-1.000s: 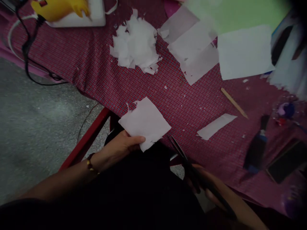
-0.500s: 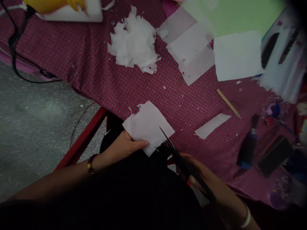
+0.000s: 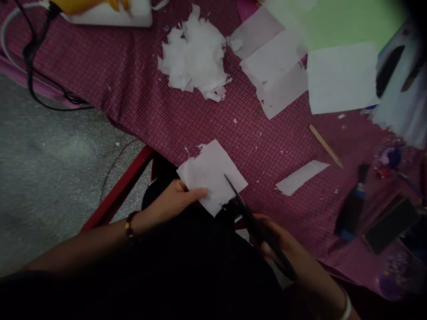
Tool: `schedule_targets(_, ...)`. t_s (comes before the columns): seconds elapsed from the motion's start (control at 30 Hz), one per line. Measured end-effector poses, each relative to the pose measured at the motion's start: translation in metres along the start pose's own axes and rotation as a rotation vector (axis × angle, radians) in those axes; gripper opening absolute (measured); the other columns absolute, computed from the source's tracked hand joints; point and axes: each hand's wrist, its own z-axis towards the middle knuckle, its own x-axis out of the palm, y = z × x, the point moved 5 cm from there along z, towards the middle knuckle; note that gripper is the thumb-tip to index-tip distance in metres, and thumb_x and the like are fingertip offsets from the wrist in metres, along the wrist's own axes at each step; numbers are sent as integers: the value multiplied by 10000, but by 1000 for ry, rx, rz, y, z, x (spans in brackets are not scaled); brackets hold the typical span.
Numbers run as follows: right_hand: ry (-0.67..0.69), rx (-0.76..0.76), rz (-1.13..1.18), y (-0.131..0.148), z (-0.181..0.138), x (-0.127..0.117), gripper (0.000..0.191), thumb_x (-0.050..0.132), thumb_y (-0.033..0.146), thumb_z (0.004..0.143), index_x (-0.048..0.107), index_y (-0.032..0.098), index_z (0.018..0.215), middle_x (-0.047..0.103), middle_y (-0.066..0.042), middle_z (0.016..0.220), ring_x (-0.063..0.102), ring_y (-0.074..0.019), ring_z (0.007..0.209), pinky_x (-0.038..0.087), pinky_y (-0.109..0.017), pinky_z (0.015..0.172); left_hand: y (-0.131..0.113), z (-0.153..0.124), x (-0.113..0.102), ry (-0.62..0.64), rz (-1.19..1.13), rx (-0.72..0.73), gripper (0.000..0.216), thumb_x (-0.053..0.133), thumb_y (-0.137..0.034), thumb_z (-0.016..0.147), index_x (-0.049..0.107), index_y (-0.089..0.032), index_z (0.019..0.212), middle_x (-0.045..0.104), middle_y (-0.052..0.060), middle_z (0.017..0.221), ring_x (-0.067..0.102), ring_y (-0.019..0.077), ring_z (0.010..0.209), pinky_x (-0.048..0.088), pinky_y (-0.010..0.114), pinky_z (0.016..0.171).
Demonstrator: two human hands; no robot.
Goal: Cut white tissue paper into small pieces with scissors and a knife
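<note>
Two bare hands are at the near edge of a desk (image 3: 143, 104) spread with a red checked cloth. The left hand (image 3: 183, 195) grips a squarish piece of white paper (image 3: 211, 171) by its lower left edge, thumb laid on top. This piece is over the person's dark-clothed lap and the edge of the cloth, a corner toward the desk; its upper left and lower edges are ragged. The right hand (image 3: 275, 235) is wrapped around the black handles of a pair of scissors (image 3: 247, 213), whose pointed tip lies over the right part of the paper; whether the blades have bitten into it cannot be told.

On the desk, to the right of the held piece, rests a narrow white strip (image 3: 302, 178), with a pencil-like wooden stick (image 3: 325, 146) just beyond it. Farther back sits a loose heap of white scraps (image 3: 196, 55), and to its right overlapping thin sheets (image 3: 276, 64), a white sheet (image 3: 342, 79) and a light green sheet (image 3: 350, 22). Tiny paper bits dot the cloth. A dark rectangular object (image 3: 392, 224) lies near the right side.

A beaded bracelet (image 3: 130, 224) circles the left wrist, a pale band (image 3: 347, 307) the right.
</note>
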Motion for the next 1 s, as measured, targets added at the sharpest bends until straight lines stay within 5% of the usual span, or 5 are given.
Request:
schedule_targets(0.1,27,-36,9,8,-2,1,552,679,590,831,629,281,1287,650,-81,959,617,-230,855,544,-341,727,-2,-2,1,9,2,11,430,752,-396,761,709,-167,1123,740,92,1197,694,257,1097,557,359,961)
schedule_targets(0.3,7,24,20,18,3,7,549,677,612,817,640,275,1248,648,-84,974,610,-242,868,536,-344,712,-14,-7,10,76,28,69,591,755,-295,743,608,-167,1301,739,96,1182,684,257,1113,553,367,960)
schedule_targets(0.47,32,10,-35,21,10,11,652,676,684,776,616,245,1255,633,-93,1026,593,-243,915,525,-336,735,-5,-3,8,106,-50,55,500,753,-338,758,661,-156,1214,754,97,1142,686,264,1118,542,395,994)
schedule_targets(0.7,-17,-82,-64,34,15,13,530,643,667,817,689,212,1083,614,-67,910,573,-197,804,501,-309,718,-1,-1,6,119,-96,71,401,738,-328,768,698,-141,1120,755,99,1142,691,238,1115,531,366,1010)
schedule_targets(1.0,-11,25,-63,30,20,14,590,658,688,794,655,202,1128,568,-18,766,495,-124,571,423,-251,500,-1,-3,6,125,-111,24,358,729,-327,770,723,-138,1073,769,96,1085,708,238,1066,555,353,957)
